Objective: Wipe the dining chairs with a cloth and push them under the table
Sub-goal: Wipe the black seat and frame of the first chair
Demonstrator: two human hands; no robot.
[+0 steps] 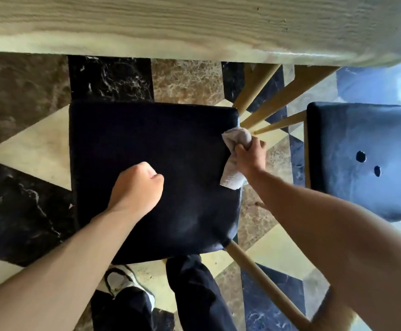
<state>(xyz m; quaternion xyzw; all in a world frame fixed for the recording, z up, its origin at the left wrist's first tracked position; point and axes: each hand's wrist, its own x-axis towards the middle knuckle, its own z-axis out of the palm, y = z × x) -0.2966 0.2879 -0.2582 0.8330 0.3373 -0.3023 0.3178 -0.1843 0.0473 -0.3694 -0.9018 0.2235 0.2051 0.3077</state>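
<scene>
Two bare forearms reach down from the bottom of the view over a dark padded chair seat, with the person's dark trouser legs and a white shoe showing just below the seat's near edge. A pale wooden chair leg slants out from the seat's near right corner. The left hand sits on the middle of the seat, its grip curled into a closed fist with nothing visible in it. Right of that fist, at the seat's right edge, the right hand has its grip closed around a crumpled light grey cloth; part of the cloth bunches out beyond the fingers toward the seat's far right corner, and a loose end hangs out behind the hand, lying on the seat edge. Further right of that hand, well apart from it, a second chair seat in dark blue padding shows two small dark holes in its surface. Just beyond the cloth, several pale wooden legs fan out toward the underside of the table. Past both hands, across the top of the view, runs the light wood tabletop; the first seat stands clear of its edge, on a floor of brown, black and cream marble tiles.
</scene>
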